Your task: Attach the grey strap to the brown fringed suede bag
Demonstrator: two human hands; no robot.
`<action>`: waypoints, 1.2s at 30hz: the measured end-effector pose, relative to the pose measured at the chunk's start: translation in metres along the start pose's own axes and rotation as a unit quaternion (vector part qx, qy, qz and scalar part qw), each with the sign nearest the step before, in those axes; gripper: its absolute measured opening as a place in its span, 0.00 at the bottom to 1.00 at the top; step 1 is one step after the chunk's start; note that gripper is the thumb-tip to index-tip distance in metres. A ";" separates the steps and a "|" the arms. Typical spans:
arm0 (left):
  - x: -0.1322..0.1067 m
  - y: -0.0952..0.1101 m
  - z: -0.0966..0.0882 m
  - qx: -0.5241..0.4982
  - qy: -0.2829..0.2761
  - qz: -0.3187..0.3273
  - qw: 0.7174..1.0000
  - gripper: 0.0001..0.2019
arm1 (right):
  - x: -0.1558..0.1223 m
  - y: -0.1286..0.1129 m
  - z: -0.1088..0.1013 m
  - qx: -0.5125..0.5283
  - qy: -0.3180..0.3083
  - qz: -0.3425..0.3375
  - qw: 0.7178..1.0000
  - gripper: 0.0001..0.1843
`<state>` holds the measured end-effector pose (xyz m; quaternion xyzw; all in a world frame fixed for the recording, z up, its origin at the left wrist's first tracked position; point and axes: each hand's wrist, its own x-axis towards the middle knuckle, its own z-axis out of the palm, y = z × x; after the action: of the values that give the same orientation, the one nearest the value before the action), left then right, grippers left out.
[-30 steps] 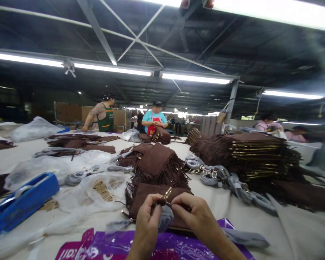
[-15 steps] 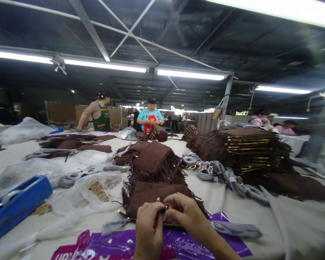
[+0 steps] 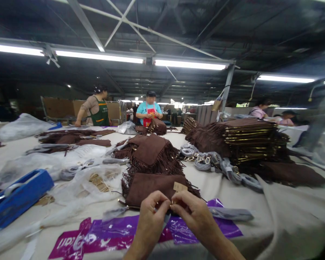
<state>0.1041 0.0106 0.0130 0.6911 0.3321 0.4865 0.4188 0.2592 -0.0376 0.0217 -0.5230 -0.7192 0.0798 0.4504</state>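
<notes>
At the near edge of a dark brown fringed bag (image 3: 154,184), my left hand (image 3: 151,218) and my right hand (image 3: 196,215) meet fingertip to fingertip. Both are closed in a pinch. Something tiny with a gold glint is between the fingertips, too small to name. A small tan card tag (image 3: 180,186) stands up just behind my right fingers; whether they grip it is hidden. Beneath my hands lies a purple and magenta printed plastic bag (image 3: 116,231). To the right is a grey wrapped strip (image 3: 230,213).
Behind it lie more fringed bags (image 3: 151,151). A tall stack of brown bags (image 3: 249,137) stands right, with wrapped grey straps (image 3: 206,162) before it. Left are a blue tape dispenser (image 3: 21,196) and tan tags in clear plastic (image 3: 99,181). Co-workers (image 3: 150,110) stand across the table.
My hands have shifted slightly right and toward me, off the bag's middle. The tan tag now shows behind my right hand. The view has tilted down a little.
</notes>
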 end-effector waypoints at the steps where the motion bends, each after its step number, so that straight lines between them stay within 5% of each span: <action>1: 0.002 0.013 -0.002 0.034 -0.006 0.041 0.999 0.11 | -0.002 -0.003 -0.004 -0.011 0.032 -0.010 0.999 0.04; 6: 0.027 0.082 -0.007 0.098 -0.098 0.193 0.971 0.10 | 0.003 -0.026 -0.023 -0.030 0.100 -0.070 0.992 0.11; 9: 0.041 0.092 -0.012 0.080 -0.158 0.206 0.962 0.08 | 0.011 -0.028 -0.032 0.028 0.082 -0.046 0.995 0.12; 12: 0.047 0.056 -0.029 0.153 -0.185 0.174 0.955 0.14 | 0.008 -0.011 -0.045 0.119 0.101 0.041 0.987 0.14; 15: 0.047 -0.010 -0.052 0.374 -0.245 0.144 0.883 0.21 | -0.002 0.015 -0.058 0.213 0.089 0.126 0.965 0.16; 17: 0.045 -0.052 -0.061 0.458 -0.281 0.140 0.832 0.17 | -0.008 0.028 -0.064 0.237 0.042 0.167 0.956 0.19; 20: 0.049 -0.086 -0.065 0.476 -0.299 0.120 0.818 0.07 | -0.009 0.034 -0.062 0.211 -0.083 0.195 0.954 0.21; 25: 0.076 -0.083 -0.062 0.477 -0.245 0.072 0.841 0.09 | 0.003 0.031 -0.022 0.068 -0.249 0.097 0.961 0.12; 30: 0.097 -0.075 -0.067 0.462 -0.236 0.064 0.853 0.11 | 0.012 0.057 0.019 -0.014 -0.195 0.076 0.978 0.12; 33: 0.094 -0.067 -0.066 0.456 -0.228 0.057 0.858 0.08 | 0.010 0.073 0.019 0.030 -0.184 0.102 0.977 0.13; 36: 0.075 -0.053 -0.050 0.434 -0.227 0.130 0.862 0.06 | 0.007 0.077 0.010 0.063 -0.182 0.120 0.974 0.15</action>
<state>0.0766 0.1110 0.0036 0.9311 0.3127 0.1730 0.0734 0.3041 0.0057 -0.0254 -0.5530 -0.7142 0.2726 0.3315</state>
